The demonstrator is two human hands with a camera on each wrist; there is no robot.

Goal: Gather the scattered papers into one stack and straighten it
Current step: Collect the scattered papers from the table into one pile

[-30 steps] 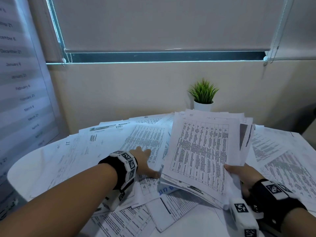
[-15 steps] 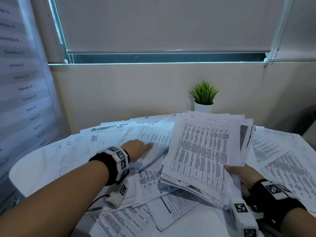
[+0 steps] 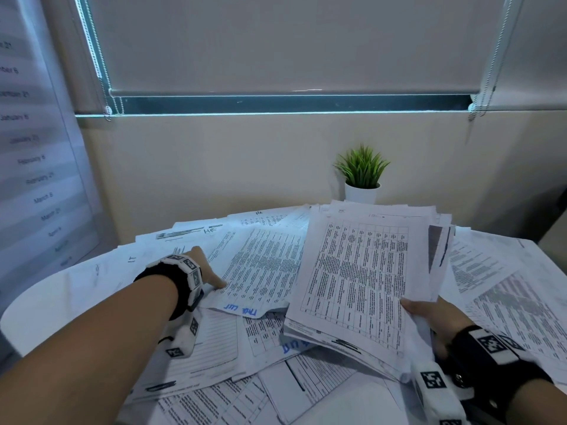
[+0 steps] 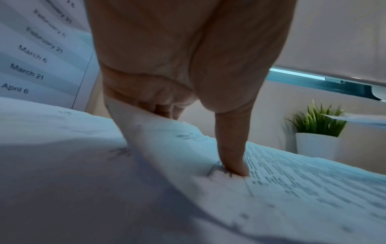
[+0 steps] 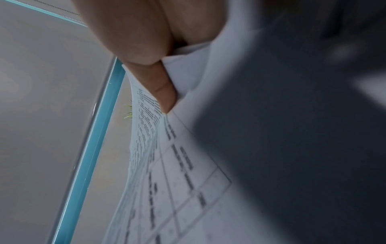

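Printed papers lie scattered over a round white table [image 3: 40, 305]. My right hand [image 3: 432, 317] grips a thick stack of papers [image 3: 359, 271] by its near right corner and holds it tilted above the table; the thumb [image 5: 165, 92] lies on the top sheet with the table grid. My left hand [image 3: 208, 271] is left of the stack and pinches a loose printed sheet [image 3: 264, 265] at its left edge. In the left wrist view the thumb [image 4: 234, 161] presses on top of this sheet [image 4: 292, 189] and the fingers curl under its raised edge.
A small green plant in a white pot [image 3: 360, 191] stands at the table's far edge, behind the held stack. A wall chart of dates [image 3: 30, 167] hangs at the left. More loose sheets [image 3: 506, 302] lie to the right and loose sheets [image 3: 214, 391] in front.
My left hand has moved left and farther away from the stack and taken hold of a loose printed sheet. The right hand and its stack have hardly moved.
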